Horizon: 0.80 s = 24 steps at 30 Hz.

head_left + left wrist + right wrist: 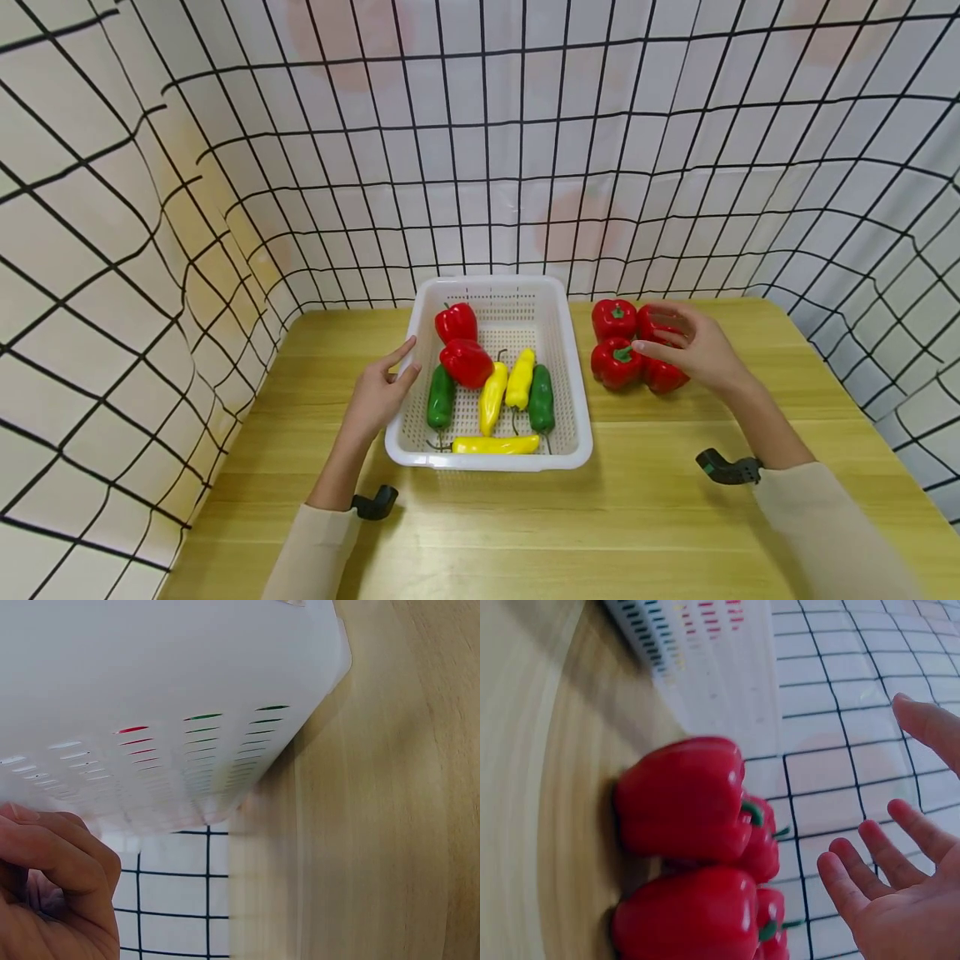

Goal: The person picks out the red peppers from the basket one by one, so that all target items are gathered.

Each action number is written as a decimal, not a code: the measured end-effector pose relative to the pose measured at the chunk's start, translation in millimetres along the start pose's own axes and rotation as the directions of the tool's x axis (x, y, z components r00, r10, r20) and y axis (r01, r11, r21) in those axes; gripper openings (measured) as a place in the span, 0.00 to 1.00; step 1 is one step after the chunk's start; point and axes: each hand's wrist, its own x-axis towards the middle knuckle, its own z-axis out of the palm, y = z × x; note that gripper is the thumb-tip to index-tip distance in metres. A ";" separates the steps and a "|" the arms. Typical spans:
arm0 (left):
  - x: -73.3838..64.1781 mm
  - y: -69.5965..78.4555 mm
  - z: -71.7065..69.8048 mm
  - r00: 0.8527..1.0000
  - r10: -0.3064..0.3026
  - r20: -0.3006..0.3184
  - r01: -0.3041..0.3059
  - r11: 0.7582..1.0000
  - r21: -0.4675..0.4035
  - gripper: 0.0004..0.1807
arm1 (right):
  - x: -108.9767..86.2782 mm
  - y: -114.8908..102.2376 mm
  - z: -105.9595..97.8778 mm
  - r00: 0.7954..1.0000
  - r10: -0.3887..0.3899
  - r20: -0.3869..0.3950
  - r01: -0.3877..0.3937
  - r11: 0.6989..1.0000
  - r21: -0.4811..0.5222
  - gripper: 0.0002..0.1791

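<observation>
A white perforated plastic basket (573,400) stands on the wooden table. My left hand (377,394) holds its left rim, index finger and thumb at the edge; in the left wrist view the other fingers (71,851) are bent against the outer wall. Inside lie two red bell peppers (467,364), several yellow peppers (491,400) and two green peppers (440,398). Right of the basket, several red bell peppers (615,364) sit in a cluster. My right hand (693,346) hovers over the cluster's right side, fingers spread and holding nothing, partly covering the peppers beneath.
A white sheet behind a black wire grid (517,192) rises along the back and both sides of the table. Bare wooden tabletop (480,533) shows in front of the basket. Each wrist wears a small black camera mount (727,468).
</observation>
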 end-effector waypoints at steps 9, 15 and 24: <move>0.3 0.5 -0.4 1.000 0.002 0.002 -0.002 1.000 0.006 0.28 | 14.3 -24.5 21.0 0.998 -0.045 0.040 0.044 0.999 0.019 0.41; 0.8 0.3 -0.9 1.000 -0.005 0.001 0.005 1.000 0.010 0.28 | 23.4 -39.9 36.4 0.997 -0.040 0.070 0.036 0.998 0.053 0.41; 1.3 1.6 -0.5 1.000 -0.018 -0.002 0.018 1.000 0.010 0.28 | 40.3 -67.4 65.4 0.982 -0.140 0.123 0.135 0.990 0.048 0.41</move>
